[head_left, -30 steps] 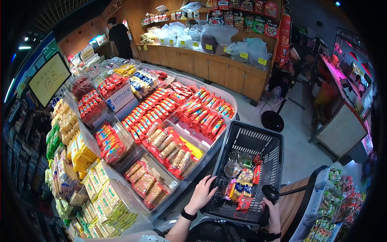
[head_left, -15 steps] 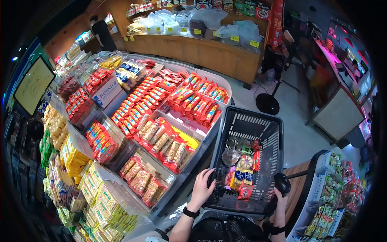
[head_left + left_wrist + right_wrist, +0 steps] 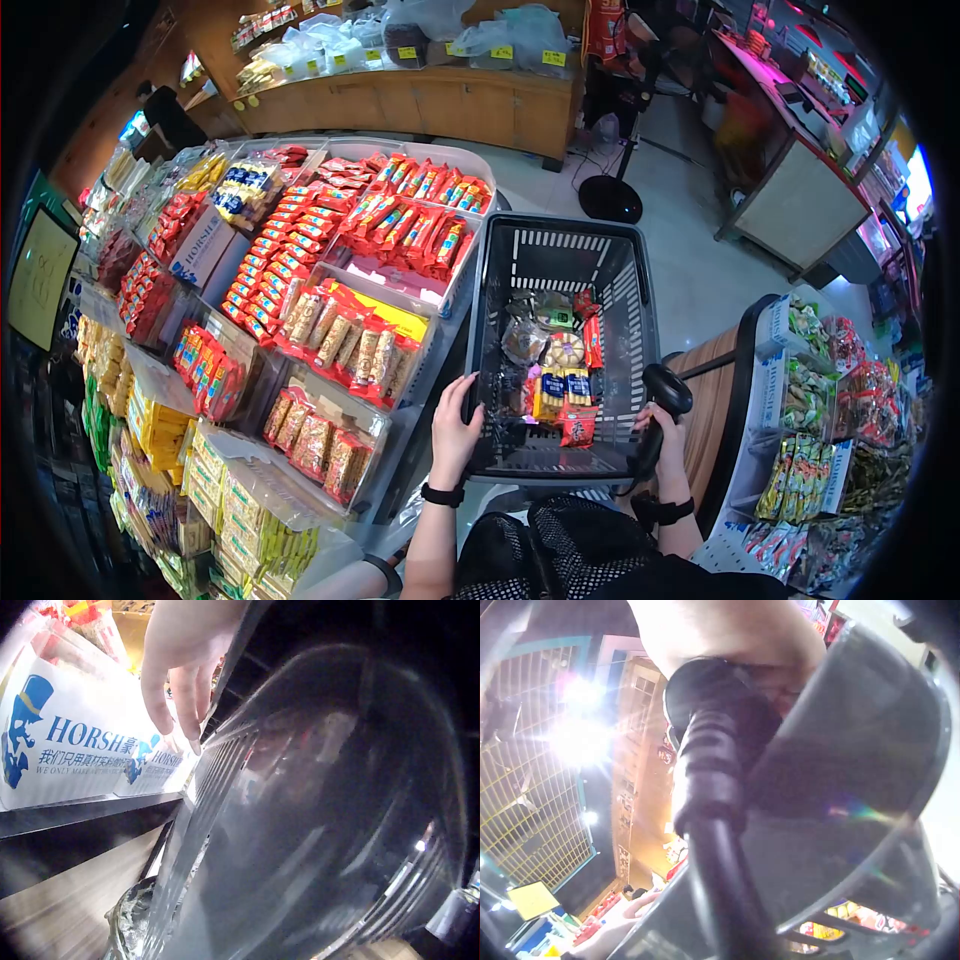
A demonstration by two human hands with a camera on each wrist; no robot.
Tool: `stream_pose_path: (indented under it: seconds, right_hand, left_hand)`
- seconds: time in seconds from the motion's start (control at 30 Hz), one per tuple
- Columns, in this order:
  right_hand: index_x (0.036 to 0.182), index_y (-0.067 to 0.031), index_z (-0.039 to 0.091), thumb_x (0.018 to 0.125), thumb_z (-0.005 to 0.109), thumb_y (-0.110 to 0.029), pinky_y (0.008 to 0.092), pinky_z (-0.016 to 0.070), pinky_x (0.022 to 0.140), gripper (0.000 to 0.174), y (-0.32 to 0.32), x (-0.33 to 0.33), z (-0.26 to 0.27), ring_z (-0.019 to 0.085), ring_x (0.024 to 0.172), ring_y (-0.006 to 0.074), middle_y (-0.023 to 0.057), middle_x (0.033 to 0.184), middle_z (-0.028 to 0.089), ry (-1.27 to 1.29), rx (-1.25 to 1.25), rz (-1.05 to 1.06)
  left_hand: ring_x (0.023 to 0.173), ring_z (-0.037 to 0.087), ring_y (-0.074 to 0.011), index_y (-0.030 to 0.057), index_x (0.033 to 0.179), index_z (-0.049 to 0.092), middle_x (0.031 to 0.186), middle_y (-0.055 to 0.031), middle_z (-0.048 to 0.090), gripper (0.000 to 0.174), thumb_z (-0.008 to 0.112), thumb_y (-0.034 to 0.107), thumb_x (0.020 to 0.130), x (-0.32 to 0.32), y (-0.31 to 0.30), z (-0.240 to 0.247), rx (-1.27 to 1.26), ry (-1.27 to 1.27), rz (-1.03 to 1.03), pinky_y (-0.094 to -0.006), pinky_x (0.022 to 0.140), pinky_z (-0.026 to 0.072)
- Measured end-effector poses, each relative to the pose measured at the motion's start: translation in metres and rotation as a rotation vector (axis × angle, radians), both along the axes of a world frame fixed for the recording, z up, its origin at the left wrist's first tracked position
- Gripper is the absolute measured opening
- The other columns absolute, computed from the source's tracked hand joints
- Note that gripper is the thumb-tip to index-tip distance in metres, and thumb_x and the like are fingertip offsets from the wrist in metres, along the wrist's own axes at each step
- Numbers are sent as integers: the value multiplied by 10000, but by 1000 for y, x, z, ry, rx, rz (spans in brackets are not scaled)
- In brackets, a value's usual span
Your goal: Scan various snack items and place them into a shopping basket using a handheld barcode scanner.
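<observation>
A black slotted shopping basket [image 3: 560, 220] sits in front of the person's body. Several wrapped snacks lie in it: blue-and-yellow packs [image 3: 562, 385], a red packet [image 3: 578, 428] and a round wrapped item [image 3: 565, 349]. My left hand [image 3: 455, 440] holds the basket's left rim, thumb towards the inside. In the left wrist view its fingers [image 3: 180, 682] hang beside the basket wall [image 3: 322, 787]. At the right near corner my right hand [image 3: 676, 450] grips a black rounded handle [image 3: 668, 392] with a ribbed neck [image 3: 712, 765]; part of that hand is hidden behind it.
Left of the basket stands a display of divided bins, with red wrapped bars [image 3: 410, 235] and nut rolls [image 3: 345, 345]. Close on the right is a wood-sided shelf [image 3: 715, 395] with snack boxes [image 3: 810, 390]. A black round base [image 3: 610, 200] stands on the floor ahead.
The head view has turned right, so the display and basket shift left. More of the person's lap shows below the basket. The left hand has shifted slightly along the basket's left rim.
</observation>
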State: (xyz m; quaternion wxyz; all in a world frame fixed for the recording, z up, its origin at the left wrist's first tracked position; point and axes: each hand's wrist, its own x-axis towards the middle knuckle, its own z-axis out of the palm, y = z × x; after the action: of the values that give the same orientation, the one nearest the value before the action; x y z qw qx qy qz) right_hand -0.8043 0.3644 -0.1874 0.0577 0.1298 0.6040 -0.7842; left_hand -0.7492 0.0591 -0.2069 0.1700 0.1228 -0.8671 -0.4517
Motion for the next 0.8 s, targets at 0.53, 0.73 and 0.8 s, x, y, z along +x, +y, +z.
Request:
stream_pose_path:
  seconds: [0.53, 0.73, 0.8]
  right_hand:
    - [874, 34, 557, 812, 554, -141, 279, 485, 603, 186, 7, -44, -11, 597, 617, 179, 97, 690, 591, 43, -25, -47]
    - [897, 13, 555, 798, 585, -219, 268, 491, 581, 254, 6, -89, -13, 590, 599, 161, 94, 696, 599, 6, -7, -26]
    - [905, 14, 549, 801, 580, -219, 262, 486, 573, 257, 5, -112, -12, 583, 586, 160, 87, 681, 591, 66, -21, -25]
  left_hand:
    - [1039, 533, -312, 98, 1176, 501, 1149, -140, 536, 501, 621, 36, 694, -69, -5, 6, -79, 67, -97, -367, 874, 442]
    - [1002, 549, -299, 108, 1169, 505, 1122, -117, 546, 481, 602, 54, 701, -117, -5, 5, -117, 103, -87, -369, 850, 455]
    - [1006, 549, -285, 115, 1165, 509, 1126, -104, 545, 470, 601, 70, 706, -136, -2, 5, -124, 112, -68, -373, 846, 456]
